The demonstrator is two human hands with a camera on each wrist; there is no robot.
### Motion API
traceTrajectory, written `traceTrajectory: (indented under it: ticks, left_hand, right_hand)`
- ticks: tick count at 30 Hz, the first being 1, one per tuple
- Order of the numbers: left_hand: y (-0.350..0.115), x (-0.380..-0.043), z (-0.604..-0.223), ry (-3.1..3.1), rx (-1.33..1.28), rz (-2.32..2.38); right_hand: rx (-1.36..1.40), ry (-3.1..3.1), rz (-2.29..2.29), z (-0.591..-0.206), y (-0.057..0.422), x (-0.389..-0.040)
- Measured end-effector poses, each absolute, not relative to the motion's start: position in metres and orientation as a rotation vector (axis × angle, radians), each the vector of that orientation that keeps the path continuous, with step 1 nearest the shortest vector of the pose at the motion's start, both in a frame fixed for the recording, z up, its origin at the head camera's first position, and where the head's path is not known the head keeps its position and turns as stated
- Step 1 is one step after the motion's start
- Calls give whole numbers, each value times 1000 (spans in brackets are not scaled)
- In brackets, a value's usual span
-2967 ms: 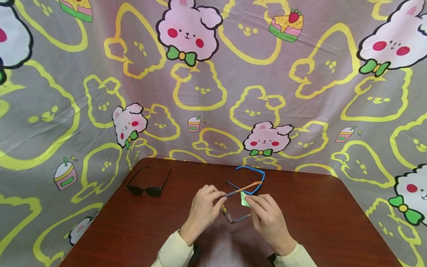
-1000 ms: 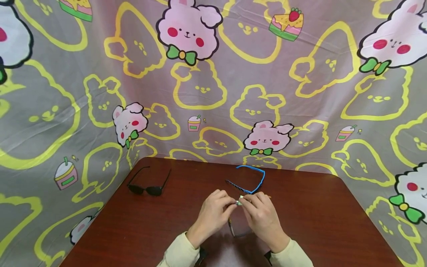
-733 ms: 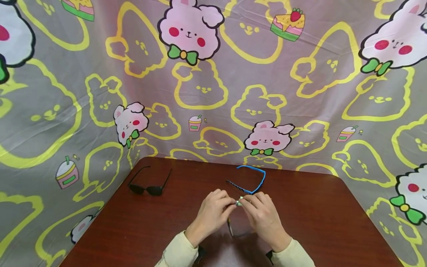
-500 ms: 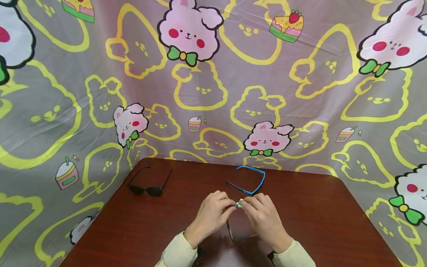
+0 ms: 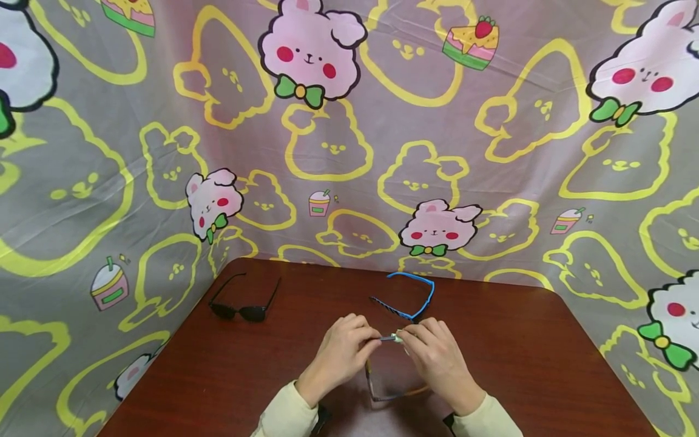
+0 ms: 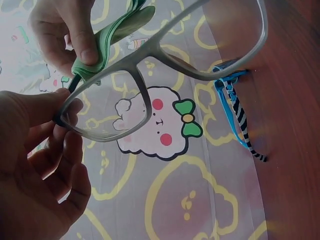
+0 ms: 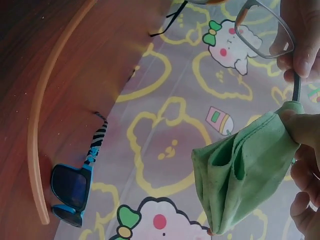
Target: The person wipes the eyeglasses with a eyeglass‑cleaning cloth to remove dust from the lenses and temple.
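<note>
My left hand (image 5: 341,349) pinches a pair of clear-lensed eyeglasses (image 6: 137,62) at a frame corner, beside the hinge. Their frame is grey, and one dark temple runs from that corner toward my right hand (image 5: 439,358). There, thumb and fingers pinch a folded green cloth (image 7: 250,165) wrapped round the temple, whose far part is hidden by cloth and fingers. The other temple (image 7: 35,125), orange-brown, curves across the right wrist view. In the head view, the frame hangs below both hands, over the table.
Blue sunglasses (image 5: 428,297) with zebra-striped temples lie just beyond my hands. Black sunglasses (image 5: 238,312) rest at the back left of the brown table (image 5: 218,376). A grey cartoon-printed curtain (image 5: 338,200) surrounds the table's back and sides.
The eyeglasses have been turned over, and the cloth, earlier held beside a temple, now wraps one. In the last half second the hands moved slightly apart, baring more temple between them.
</note>
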State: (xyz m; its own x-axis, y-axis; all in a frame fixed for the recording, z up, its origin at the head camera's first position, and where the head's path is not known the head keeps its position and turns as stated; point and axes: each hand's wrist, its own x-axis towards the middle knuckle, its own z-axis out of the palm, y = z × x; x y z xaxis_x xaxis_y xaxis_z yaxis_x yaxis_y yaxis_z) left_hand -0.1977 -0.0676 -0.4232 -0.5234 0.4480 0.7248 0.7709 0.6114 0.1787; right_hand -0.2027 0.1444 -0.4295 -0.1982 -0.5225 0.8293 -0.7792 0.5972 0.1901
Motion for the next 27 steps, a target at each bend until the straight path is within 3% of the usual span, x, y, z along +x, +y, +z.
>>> traceTrajectory:
  ticks: [27]
  left_hand:
    - [-78,-201,-428,-2181,-1001,-767]
  right_hand:
    - [1088,-1906,370,-432,155,-206]
